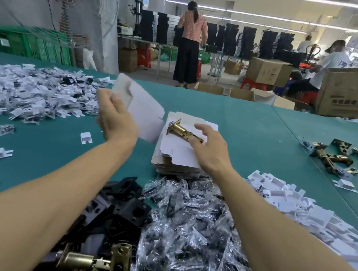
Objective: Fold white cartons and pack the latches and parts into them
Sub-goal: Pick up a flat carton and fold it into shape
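Brass latches (119, 269) pile nearest cam; beyond, on carton stack (176, 158) mid-desk (256, 129), one latch (182, 130) lies faceplate-left to tail-right, tail at loosely spread right hand (211, 149), nearer than left hand (115, 118), which pinches flat carton (144, 111) left of stack.

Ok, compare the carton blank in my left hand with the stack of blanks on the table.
The single carton blank is lifted and tilted, gripped by the left hand; the stack of blanks lies flat on the green table. The held blank carries nothing; the stack bears a brass latch, with the right hand at it. Both are white card.
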Action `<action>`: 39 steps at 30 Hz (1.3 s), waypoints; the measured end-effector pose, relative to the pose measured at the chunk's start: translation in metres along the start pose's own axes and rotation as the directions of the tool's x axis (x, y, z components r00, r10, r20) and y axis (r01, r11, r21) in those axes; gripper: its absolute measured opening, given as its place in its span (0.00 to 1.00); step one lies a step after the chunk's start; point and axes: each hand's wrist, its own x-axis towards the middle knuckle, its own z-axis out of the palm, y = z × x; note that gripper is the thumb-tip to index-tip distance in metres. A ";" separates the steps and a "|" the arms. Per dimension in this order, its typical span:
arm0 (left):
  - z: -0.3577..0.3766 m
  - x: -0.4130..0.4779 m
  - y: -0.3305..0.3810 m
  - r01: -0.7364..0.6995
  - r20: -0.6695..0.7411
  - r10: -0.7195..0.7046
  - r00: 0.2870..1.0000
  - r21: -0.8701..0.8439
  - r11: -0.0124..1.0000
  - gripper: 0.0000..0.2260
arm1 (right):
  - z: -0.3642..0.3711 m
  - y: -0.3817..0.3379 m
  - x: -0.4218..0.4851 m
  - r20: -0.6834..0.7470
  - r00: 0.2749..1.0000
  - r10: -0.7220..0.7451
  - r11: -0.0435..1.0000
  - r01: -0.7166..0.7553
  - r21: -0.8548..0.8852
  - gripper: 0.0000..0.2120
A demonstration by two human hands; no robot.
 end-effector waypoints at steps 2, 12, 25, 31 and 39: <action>-0.023 0.007 0.005 -0.085 -0.065 0.084 0.994 -0.012 0.996 0.05 | -0.004 -0.001 -0.002 0.051 0.998 0.034 0.996 -0.030 -0.080 0.20; -0.098 -0.038 0.059 -0.856 -0.065 0.855 0.514 -0.097 0.507 0.04 | -0.029 -0.059 -0.051 -0.239 0.965 0.107 0.988 -0.076 0.137 0.18; -0.131 -0.087 0.071 -0.410 0.835 0.490 0.252 -0.367 0.835 0.21 | -0.084 -0.074 -0.155 0.226 0.947 0.227 0.587 -0.318 0.744 0.35; -0.127 -0.074 0.061 0.362 0.874 -0.134 0.467 -0.050 0.931 0.33 | -0.065 -0.060 -0.162 0.318 0.942 0.106 0.598 -0.316 0.737 0.33; -0.132 -0.085 0.058 0.644 1.000 0.019 -0.009 -0.009 0.765 0.17 | -0.041 -0.059 -0.167 0.306 0.952 -0.023 0.862 -0.136 0.488 0.28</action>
